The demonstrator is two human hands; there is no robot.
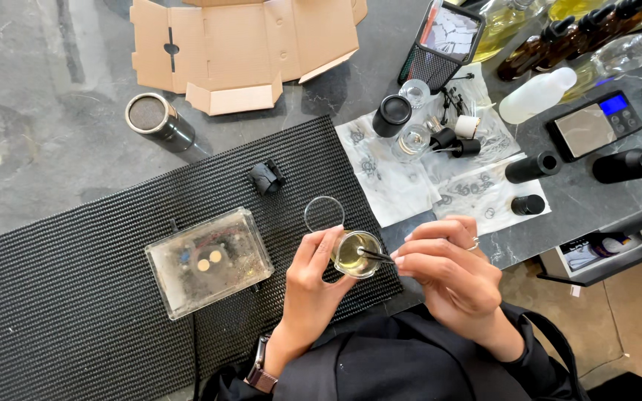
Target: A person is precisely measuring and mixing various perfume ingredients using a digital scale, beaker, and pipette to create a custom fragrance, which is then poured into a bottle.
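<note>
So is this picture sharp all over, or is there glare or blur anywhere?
Head view: even, soft light and faint shadows. The left hand holding the small glass jar is sharp; the right hand with the dark stick looks slightly soft. The clear plastic box shows mild glare.

Amber bottles [559, 41] — tops cut off

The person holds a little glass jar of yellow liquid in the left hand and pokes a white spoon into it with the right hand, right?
Not quite. The head view shows the right hand poking thin black tweezers, not a white spoon, into the small glass jar of yellow liquid held by the left hand.
</note>
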